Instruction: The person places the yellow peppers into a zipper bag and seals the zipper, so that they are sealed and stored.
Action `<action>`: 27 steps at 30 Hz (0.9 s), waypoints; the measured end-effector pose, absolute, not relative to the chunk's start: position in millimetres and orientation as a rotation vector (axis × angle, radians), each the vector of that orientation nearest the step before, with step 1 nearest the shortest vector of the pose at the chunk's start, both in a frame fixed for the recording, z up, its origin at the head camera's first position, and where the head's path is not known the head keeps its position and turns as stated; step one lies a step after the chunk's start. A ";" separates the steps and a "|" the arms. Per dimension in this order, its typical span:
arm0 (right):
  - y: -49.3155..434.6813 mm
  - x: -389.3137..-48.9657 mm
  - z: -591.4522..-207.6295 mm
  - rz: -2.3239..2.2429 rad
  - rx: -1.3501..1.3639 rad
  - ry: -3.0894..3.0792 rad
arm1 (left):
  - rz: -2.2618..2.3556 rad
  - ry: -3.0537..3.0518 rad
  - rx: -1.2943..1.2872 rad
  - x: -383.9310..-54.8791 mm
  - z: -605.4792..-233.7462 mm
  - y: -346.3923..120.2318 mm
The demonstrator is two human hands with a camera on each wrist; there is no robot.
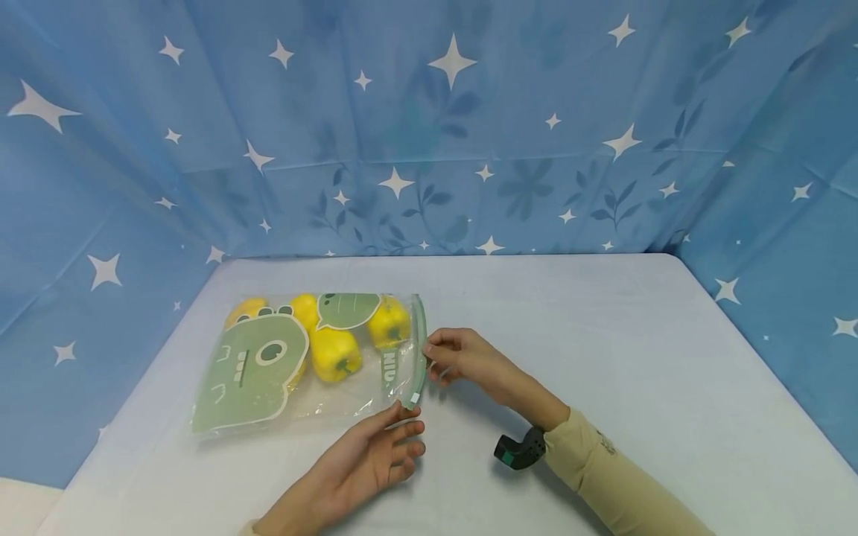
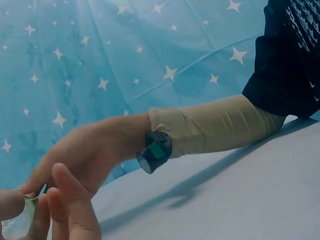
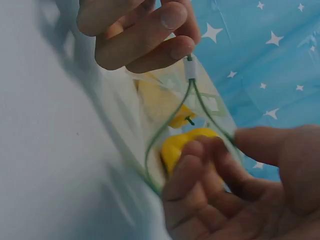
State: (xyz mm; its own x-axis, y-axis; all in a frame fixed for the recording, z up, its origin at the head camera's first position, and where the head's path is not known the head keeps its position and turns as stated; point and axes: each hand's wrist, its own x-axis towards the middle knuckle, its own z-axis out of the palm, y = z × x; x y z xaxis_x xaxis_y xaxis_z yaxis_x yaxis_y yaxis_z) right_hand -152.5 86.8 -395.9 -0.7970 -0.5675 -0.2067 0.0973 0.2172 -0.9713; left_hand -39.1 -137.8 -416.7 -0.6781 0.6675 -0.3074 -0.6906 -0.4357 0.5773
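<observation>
A clear zip bag [image 1: 268, 372] with a green cartoon print lies on its side, several yellow bell peppers [image 1: 337, 353] inside. Its green-edged mouth faces right. At the mouth's near corner, by the white slider [image 1: 414, 397], my left hand [image 1: 362, 458] pinches the bag between thumb and index finger, its other fingers loose. My right hand [image 1: 469, 365] pinches the green rim farther along, around the middle. Seen from the right wrist, the two zip strips [image 3: 165, 122] spread apart below the slider, with a pepper [image 3: 187, 142] showing through the gap.
A white cloth covers the table [image 1: 590, 335]. Blue curtains [image 1: 415, 134] with white stars hang behind it and along both sides. A black wrist device [image 1: 521, 448] is strapped on the right wrist, beside a beige sleeve [image 1: 617, 476].
</observation>
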 end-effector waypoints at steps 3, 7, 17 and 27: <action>88.1 -149.1 -392.5 -1.449 -0.500 2.046 | 2.168 0.880 -0.062 -39.1 -419.3 -136.9; 88.3 -143.5 -389.2 -1.292 -0.555 2.050 | 2.222 0.957 -0.100 -38.8 -422.3 -133.8; 84.0 -139.1 -390.8 -1.235 -0.523 1.882 | 2.194 1.377 -0.207 -36.5 -424.4 -127.9; 79.0 -134.3 -389.5 -1.268 -0.483 1.855 | 2.163 1.371 -0.219 -38.3 -427.6 -125.7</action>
State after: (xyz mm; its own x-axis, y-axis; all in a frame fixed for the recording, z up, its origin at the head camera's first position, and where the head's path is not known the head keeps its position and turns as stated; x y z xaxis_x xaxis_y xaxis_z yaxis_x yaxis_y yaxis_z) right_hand -134.3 79.0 -389.5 -0.5914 -0.6946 -0.4096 0.1293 0.4197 -0.8984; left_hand -38.3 -125.7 -427.6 -0.8278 0.3713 -0.4206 -0.5389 -0.3175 0.7802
